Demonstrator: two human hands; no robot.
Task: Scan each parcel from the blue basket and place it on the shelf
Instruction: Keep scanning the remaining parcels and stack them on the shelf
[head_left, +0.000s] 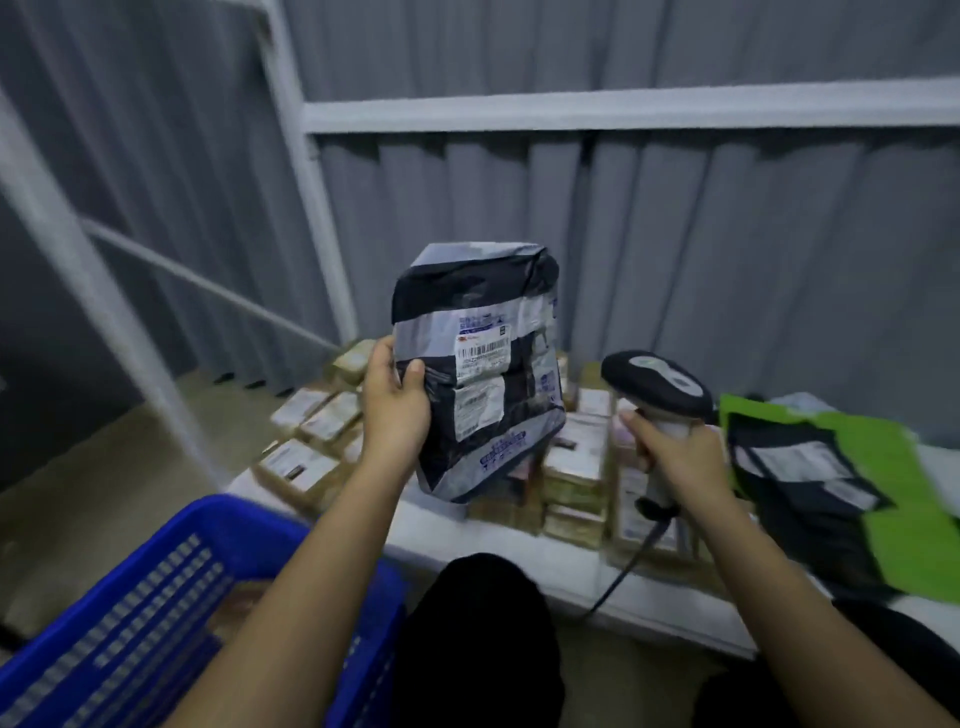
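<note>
Biggest thing here is the white shelf (519, 540), one low deck with a metal frame and a grey curtain (727, 234) hanging behind it. On that deck sit a bunch of small tan boxes (571, 467) with white labels, stacked and packed close together; too blurry to count exactly, but well over ten. At the right end lie two flat mailers, one green mailer (904, 519) underneath and one black mailer (800, 483) partly on top of it.

Bottom left is the one blue basket (156, 597), slotted sides, something brownish inside that I can't make out.

Then the one parcel (478, 374) in play: a black and grey poly bag with a couple of white labels, held up in the air above the shelf's front edge, label side facing the camera. The left hand (395, 405) grips its left edge, thumb on the front and fingers wrapped behind.

Smallest: one handheld scanner (660, 384), black head and pale handle with a cable hanging down. The right hand (675, 452) is wrapped around the handle, head sitting just right of the parcel.
</note>
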